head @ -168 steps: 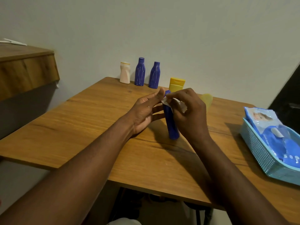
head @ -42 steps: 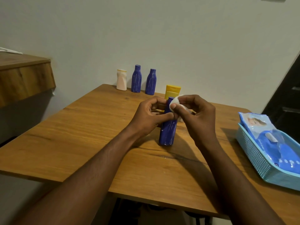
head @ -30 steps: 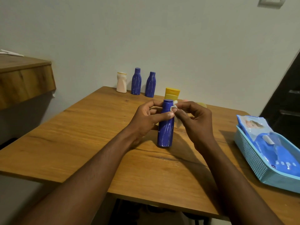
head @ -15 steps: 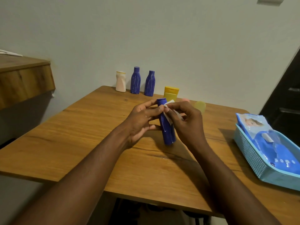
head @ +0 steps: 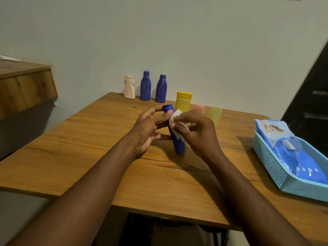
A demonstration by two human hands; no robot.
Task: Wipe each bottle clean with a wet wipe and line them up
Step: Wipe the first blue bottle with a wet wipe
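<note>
A blue bottle is held tilted above the middle of the wooden table, cap leaning left. My left hand holds it near the neck with thumb and fingers. My right hand pinches a white wet wipe against the bottle's upper side. At the table's far edge a white bottle and two blue bottles stand in a row by the wall. A yellow bottle stands behind my hands, with a pink thing and a pale yellow thing partly hidden beside it.
A light blue basket at the table's right edge holds a blue pack of wet wipes. A wooden shelf juts out at the left. A dark door is at the right.
The bottle has tipped from upright to leaning left and has been turned in my left hand. The wipe has slid from the cap down onto the bottle's upper side.
</note>
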